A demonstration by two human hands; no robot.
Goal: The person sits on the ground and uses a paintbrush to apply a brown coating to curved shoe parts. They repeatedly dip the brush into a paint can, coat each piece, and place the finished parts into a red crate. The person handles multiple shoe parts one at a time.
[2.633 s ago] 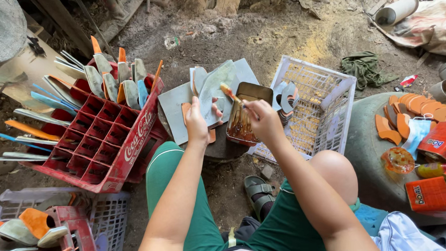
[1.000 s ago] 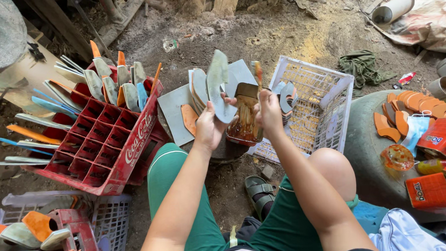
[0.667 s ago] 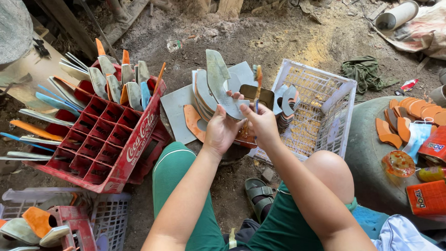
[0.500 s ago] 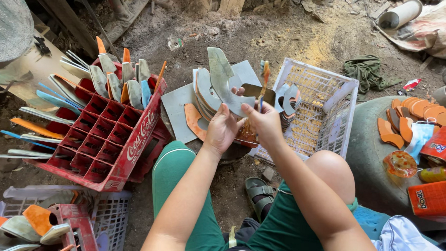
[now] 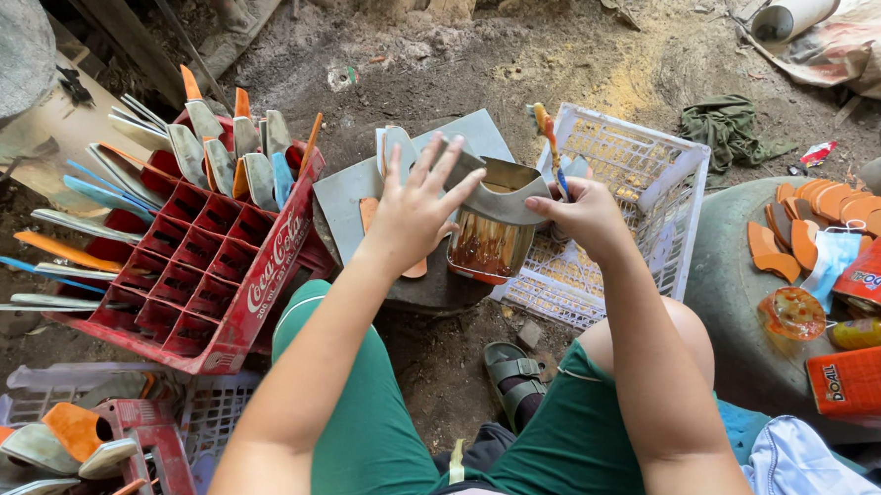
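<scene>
Grey shoe sole [image 5: 502,190], curved, held up between both hands just above a glue tin [image 5: 488,243] with amber contents. Left hand [image 5: 414,214]: fingers spread, palm flat against the sole's left end, pressing rather than clenching. Right hand [image 5: 583,212]: thumb and fingers pinch the sole's right end; the same hand also grips a thin brush [image 5: 552,144] that sticks up behind the knuckles, tip orange and blue.

Under the left hand: flat grey board [image 5: 344,197] carrying more soles, grey and orange, stacked on edge just past the fingertips. Tin sits on a dark round stand below both hands.

Beyond the right hand: white plastic basket [image 5: 646,184], tilted on the dirt. Further right of that hand, well apart: orange soles [image 5: 815,206] fanned on a dark drum top, with red boxes near them.

Left of the left hand: red bottle crate [image 5: 214,277], coated soles standing in its far compartments and laid along its rim.
</scene>
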